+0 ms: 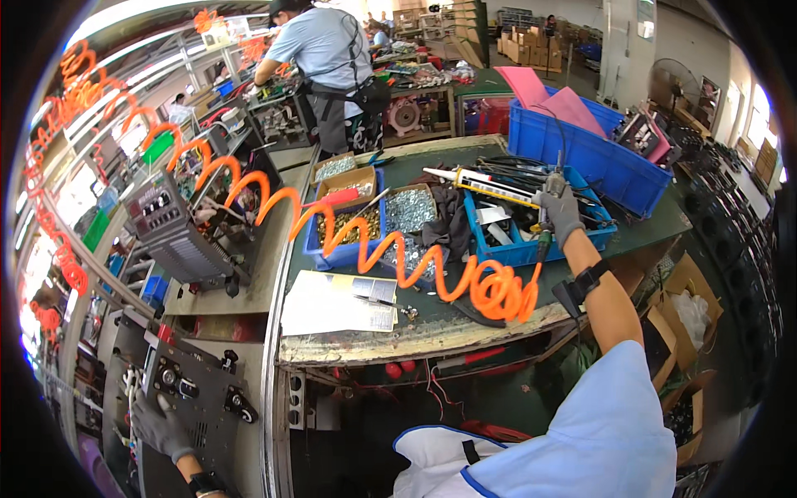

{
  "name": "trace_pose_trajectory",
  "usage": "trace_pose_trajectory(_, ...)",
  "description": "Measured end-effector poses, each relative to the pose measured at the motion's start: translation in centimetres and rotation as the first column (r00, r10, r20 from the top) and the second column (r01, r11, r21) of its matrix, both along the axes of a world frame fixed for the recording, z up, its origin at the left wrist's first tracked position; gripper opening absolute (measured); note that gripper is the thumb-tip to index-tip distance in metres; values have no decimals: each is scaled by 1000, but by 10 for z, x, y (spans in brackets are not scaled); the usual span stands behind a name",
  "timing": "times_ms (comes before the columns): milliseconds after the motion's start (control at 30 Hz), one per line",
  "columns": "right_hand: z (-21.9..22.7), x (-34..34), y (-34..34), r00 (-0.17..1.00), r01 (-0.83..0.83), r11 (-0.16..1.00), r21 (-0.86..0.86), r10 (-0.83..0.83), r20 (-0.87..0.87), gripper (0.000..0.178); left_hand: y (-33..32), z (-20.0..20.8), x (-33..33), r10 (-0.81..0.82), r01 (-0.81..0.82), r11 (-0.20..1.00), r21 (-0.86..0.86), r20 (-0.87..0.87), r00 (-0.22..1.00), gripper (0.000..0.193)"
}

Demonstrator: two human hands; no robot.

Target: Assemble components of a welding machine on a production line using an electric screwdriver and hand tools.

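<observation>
Plainly, the gloved right hand (563,214) was clamped on a slim driver (544,236) at two o'clock, over a blue bin (508,256); the left hand (162,429) touched a panel (203,392) at eight, its grip indeterminable. A steady hold and slack hose (494,305) seemed advisable. Noted: hose springy, orange, coiled; panel flat, dark; fasteners (411,209) at twelve small, shiny, loose.

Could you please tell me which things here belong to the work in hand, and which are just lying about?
Apparently in use:
- handheld tool, in the right hand
- orange coiled hose
- dark panel with casters, at the left hand

Seemingly lying about:
- sealant tube
- paper sheet
- pink sheets
</observation>
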State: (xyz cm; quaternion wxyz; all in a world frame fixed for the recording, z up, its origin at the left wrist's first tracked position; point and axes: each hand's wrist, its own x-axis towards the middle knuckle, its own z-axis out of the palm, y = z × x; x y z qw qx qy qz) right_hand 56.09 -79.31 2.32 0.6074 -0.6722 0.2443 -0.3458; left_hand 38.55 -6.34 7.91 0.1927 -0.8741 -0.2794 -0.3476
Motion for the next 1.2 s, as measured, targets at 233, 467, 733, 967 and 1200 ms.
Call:
trace_pose_trajectory(233,10,32,-5,975,-194,981,-9,191,-116,44,0,-2,0,-96,91,989,116,44,994,44)
trace_pose_trajectory(467,29,65,61,804,-595,731,-335,551,-223,68,1,-4,1,-46,44,997,68,34,998,47)
trace_pose_trajectory(733,-4,154,127,419,-888,448,101,881,-220,31,0,-2,0,2,-2,999,46,-1,1000,49)
trace_pose_trajectory(967,-53,228,121,487,-751,533,390,846,-218,20,-5,0,2,-16,17,998,54,-17,1000,50)
trace_pose_trajectory(1200,-76,268,102,729,-422,898,-126,254,-636,13,-7,1,4,50,-47,997,58,-44,998,49)
